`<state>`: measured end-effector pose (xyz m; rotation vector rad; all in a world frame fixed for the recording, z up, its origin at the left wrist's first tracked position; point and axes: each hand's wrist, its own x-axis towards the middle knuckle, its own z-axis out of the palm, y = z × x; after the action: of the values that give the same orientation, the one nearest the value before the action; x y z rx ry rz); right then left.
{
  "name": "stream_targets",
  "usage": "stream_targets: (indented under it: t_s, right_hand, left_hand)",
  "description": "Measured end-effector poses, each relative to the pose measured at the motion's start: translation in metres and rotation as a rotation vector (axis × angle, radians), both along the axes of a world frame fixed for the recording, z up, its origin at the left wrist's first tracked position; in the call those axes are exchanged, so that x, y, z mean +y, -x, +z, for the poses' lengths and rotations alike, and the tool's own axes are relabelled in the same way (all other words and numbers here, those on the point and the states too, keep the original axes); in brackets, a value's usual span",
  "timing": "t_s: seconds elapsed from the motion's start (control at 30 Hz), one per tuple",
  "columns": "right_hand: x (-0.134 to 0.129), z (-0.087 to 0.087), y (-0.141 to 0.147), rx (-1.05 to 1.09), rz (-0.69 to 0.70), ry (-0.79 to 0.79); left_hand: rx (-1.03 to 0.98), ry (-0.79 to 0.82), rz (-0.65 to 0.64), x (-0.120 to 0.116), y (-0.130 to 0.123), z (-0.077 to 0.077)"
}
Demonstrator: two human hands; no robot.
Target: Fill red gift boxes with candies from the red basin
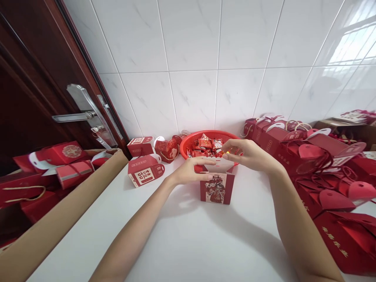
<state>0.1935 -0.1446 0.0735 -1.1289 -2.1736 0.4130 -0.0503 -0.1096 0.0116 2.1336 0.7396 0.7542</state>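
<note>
An open-topped red gift box with a cartoon figure on its front stands upright on the white table. My left hand grips its left side at the rim, thumb on the front and fingers along the top. Over the box's right rear edge, my right hand is pinched on a small shiny red-and-gold wrapped candy, partly hidden by the fingers. Right behind the box sits a red plastic basket holding several red wrapped candies. The inside of the box is mostly hidden.
Left of the basket are red boxes and a round red container. Many red gift boxes crowd the right side. A cardboard carton with more boxes borders the left, near a dark door. White tiles rise behind.
</note>
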Motion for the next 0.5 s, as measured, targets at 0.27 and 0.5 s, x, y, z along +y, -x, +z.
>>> stream_targets:
  t_s: [0.27,0.5]
  right_hand:
    - [0.002,-0.017,-0.005,-0.022,-0.024,0.076]
    - [0.002,-0.058,-0.003,0.082,-0.025,0.115]
  left_hand:
    - [-0.074,-0.242,0.105,0.004,-0.007,-0.016]
    - [-0.078,-0.414,0.024,0.005,-0.012,-0.023]
